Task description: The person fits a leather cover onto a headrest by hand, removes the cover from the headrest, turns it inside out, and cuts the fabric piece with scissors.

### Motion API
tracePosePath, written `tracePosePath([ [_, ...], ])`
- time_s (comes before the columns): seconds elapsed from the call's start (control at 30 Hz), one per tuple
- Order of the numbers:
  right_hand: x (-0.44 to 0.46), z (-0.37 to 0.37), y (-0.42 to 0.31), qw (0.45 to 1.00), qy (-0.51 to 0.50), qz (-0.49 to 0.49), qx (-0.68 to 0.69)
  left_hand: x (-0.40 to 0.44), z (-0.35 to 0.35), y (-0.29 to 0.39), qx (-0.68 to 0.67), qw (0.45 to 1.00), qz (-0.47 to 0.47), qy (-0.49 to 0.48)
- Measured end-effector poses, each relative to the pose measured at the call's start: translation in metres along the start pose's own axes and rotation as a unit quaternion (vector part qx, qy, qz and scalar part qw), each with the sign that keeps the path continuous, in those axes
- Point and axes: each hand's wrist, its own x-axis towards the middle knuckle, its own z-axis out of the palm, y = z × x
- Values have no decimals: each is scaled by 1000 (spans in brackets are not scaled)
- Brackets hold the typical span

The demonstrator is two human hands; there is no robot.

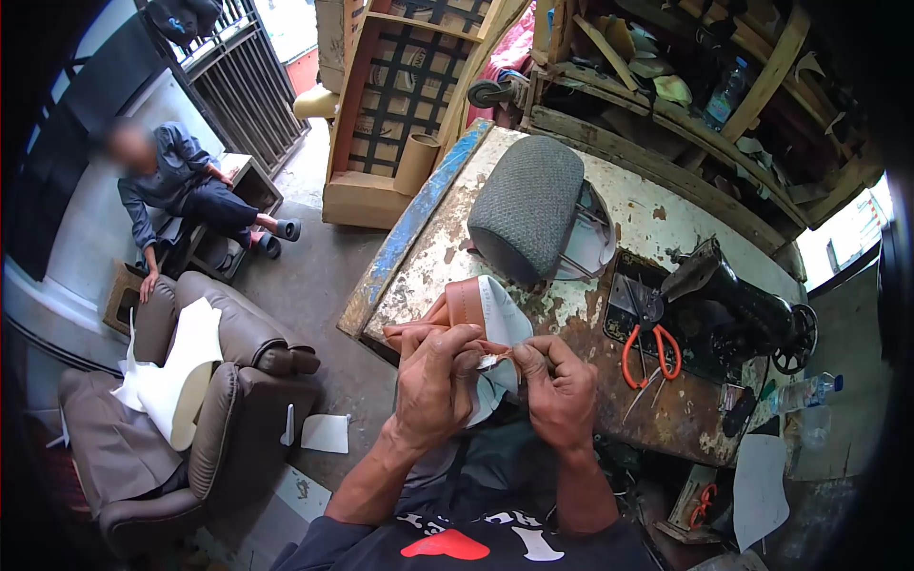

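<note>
Both hands meet at one edge of a brown leather-like cover [466, 303] with a pale backing, held over the table's near edge. My left hand [436, 381] is closed, its thumb and fingers pinching the material. Beside it, my right hand [560, 390] pinches the same edge between thumb and fingertips. A small frayed white bit shows between the two hands. Behind the cover, a grey fabric headrest-like cushion [526, 205] lies on the worn table [419, 276]. Orange-handled scissors [652, 352] rest to the right of my right hand.
A black sewing machine [728, 295] stands at the table's right, with a plastic bottle [807, 392] nearby. Wooden shelving [657, 105] holds clutter behind. On the left, a brown armchair [228, 419] carries white sheet material [181, 376]. A person [181, 181] sits beyond it.
</note>
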Motion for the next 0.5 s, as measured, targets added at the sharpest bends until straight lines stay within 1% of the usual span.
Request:
tracePosePath([
  [0.2, 1, 2, 6, 1000, 5, -21, 15, -3, -2, -1, -26, 1000, 7, 10],
  [0.4, 1, 3, 4, 1000, 3, -27, 8, -8, -5, -1, -33, 999, -15, 3],
  [0.47, 0, 2, 0, 1000, -9, 7, 17, -10, -4, -4, -37, 999, -12, 8],
  [0.5, 0, 2, 0, 1000, -9, 7, 18, -9, -5, -3, -37, 999, -12, 8],
])
